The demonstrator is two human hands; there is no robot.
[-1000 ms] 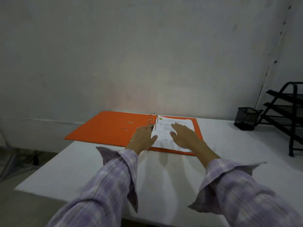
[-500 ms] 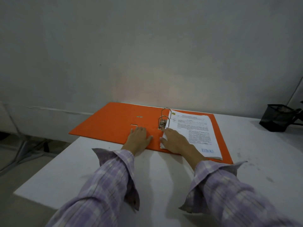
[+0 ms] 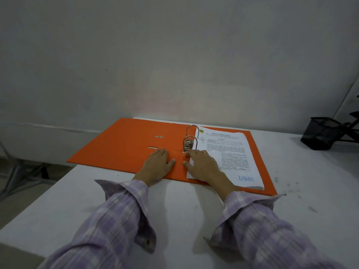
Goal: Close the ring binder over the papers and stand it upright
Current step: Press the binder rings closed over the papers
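Note:
An orange ring binder (image 3: 124, 144) lies open and flat on the white table (image 3: 97, 206), its left cover spread toward the wall. A stack of printed papers (image 3: 231, 152) sits on its right half, threaded on two metal rings (image 3: 191, 136) that look joined at the top. My left hand (image 3: 157, 166) rests flat, palm down, on the orange spine area just left of the ring mechanism. My right hand (image 3: 204, 166) lies flat on the near left corner of the papers, fingertips by the lever. Neither hand grips anything.
A black mesh pen cup (image 3: 320, 133) stands at the far right of the table, with a black metal rack (image 3: 351, 123) behind it. A plain wall runs close behind the binder. The table's left edge drops to the floor.
My right hand slid from the middle of the papers to their near left corner by the ring lever. My left hand stayed on the spine area. The view shifted left.

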